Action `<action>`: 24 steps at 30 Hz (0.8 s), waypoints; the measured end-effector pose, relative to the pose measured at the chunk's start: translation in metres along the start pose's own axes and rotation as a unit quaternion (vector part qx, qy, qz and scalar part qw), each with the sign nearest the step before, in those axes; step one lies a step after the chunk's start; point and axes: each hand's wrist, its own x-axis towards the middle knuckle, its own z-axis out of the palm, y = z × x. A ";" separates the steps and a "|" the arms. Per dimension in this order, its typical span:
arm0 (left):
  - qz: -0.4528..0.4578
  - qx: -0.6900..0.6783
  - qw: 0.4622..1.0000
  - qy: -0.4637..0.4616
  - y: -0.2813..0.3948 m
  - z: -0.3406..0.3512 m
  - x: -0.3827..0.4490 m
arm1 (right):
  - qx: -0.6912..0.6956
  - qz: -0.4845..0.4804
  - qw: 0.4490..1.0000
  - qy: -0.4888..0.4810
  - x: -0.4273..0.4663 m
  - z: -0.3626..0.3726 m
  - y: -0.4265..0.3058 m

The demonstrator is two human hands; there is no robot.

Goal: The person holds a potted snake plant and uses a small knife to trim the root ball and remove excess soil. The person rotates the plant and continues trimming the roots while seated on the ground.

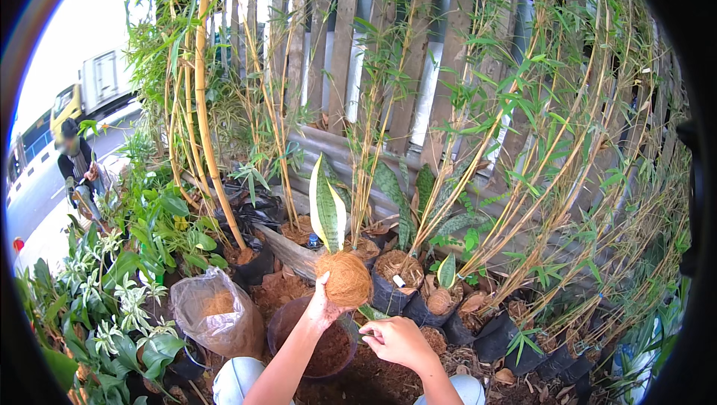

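My left hand (325,311) holds up a round ball of brown coconut fibre (344,278) from below and its left side. From the top of the ball rise the broad, yellow-edged leaves of a snake plant (328,209). Just to the lower right of the ball is my right hand (396,340), its fingers curled and thumb close to the forefinger. Whether a thin strand is pinched there is too small to tell. Below my hands stands a see-through round tub (350,349) with dark brown soil or fibre inside.
A clear plastic bag (207,310) of brown fibre stands left of the tub. Black polybags (386,287) with bamboo line the plank fence (341,41). A smaller fibre ball (440,301) with a snake plant sits among them. At far left are a person (78,164) and a truck (103,83).
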 end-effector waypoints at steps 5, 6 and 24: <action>-0.034 0.066 0.996 0.039 -0.011 -0.007 0.000 | -0.025 0.004 0.999 0.025 -0.010 -0.023 -0.006; -0.038 0.077 0.996 0.037 -0.013 -0.008 -0.001 | -0.024 -0.014 0.998 0.051 -0.010 -0.024 -0.005; -0.181 0.060 0.981 0.035 -0.042 -0.010 -0.020 | -0.264 -0.165 0.933 0.180 0.016 -0.053 0.014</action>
